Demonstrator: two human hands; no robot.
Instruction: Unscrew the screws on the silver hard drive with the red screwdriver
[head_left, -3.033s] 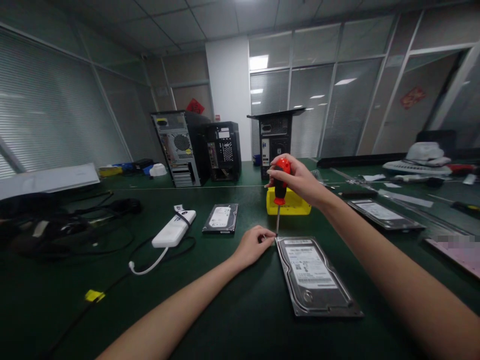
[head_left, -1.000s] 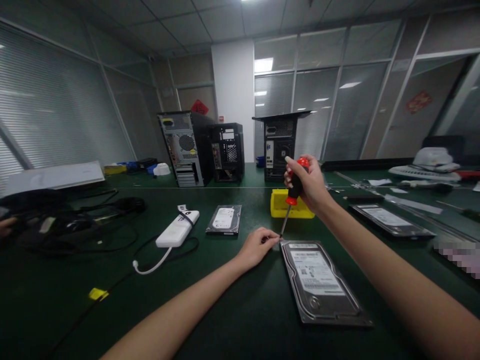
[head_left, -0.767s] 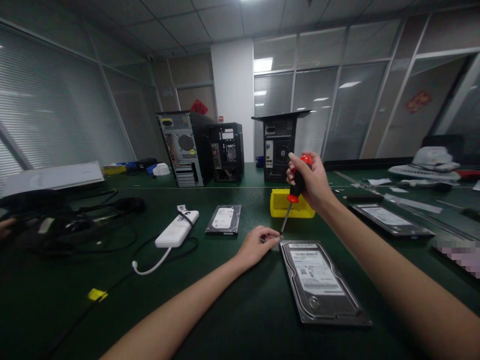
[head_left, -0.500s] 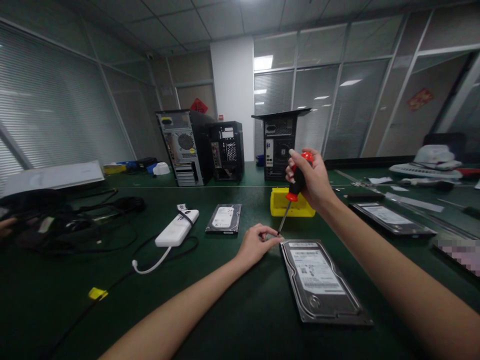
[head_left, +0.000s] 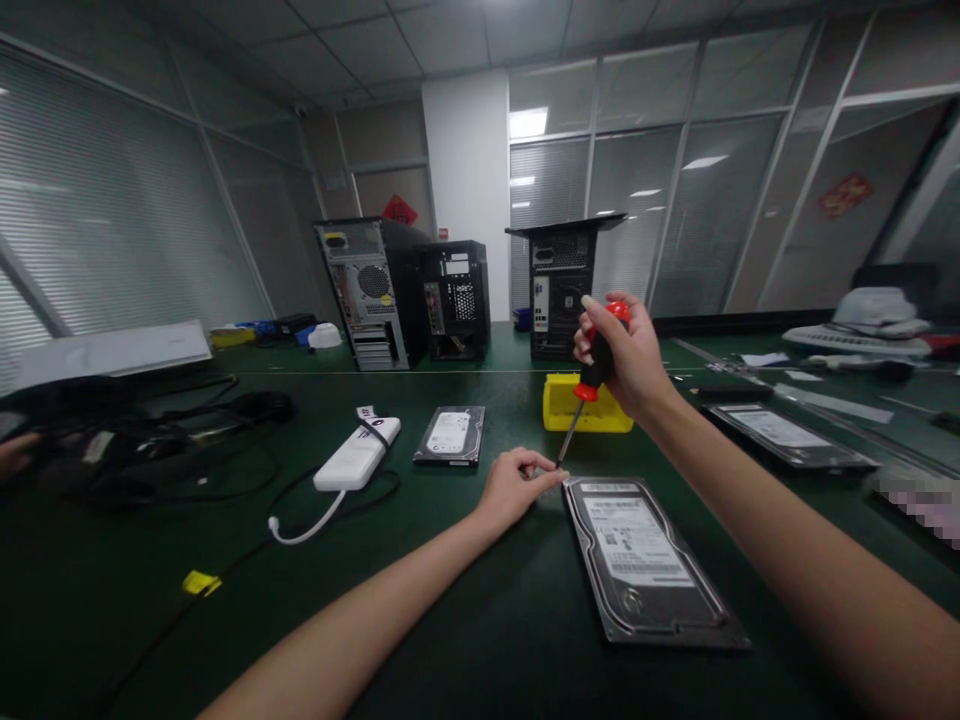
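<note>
My right hand (head_left: pixel 631 362) is wrapped round the red and black handle of a screwdriver (head_left: pixel 597 364). Its metal shaft slants down and to the left. The tip ends at the fingertips of my left hand (head_left: pixel 516 487), just beyond the far left corner of a hard drive (head_left: pixel 649 560). Thumb and forefinger of the left hand come close together there, pinched; whatever they hold is too small to make out. The drive lies flat on the green table, label up. A yellow plastic bin (head_left: pixel 559 408) sits just behind the screwdriver shaft.
A smaller hard drive (head_left: pixel 451 436) and a white power adapter (head_left: pixel 358 455) with cables lie to the left. Computer cases (head_left: pixel 411 290) stand at the back. Another hard drive (head_left: pixel 787 437) and metal strips are on the right. Someone's hand (head_left: pixel 15 455) shows at the far left.
The view has shifted very slightly. Both hands and the screwdriver keep nearly the same pose, with the tip still at the left fingertips.
</note>
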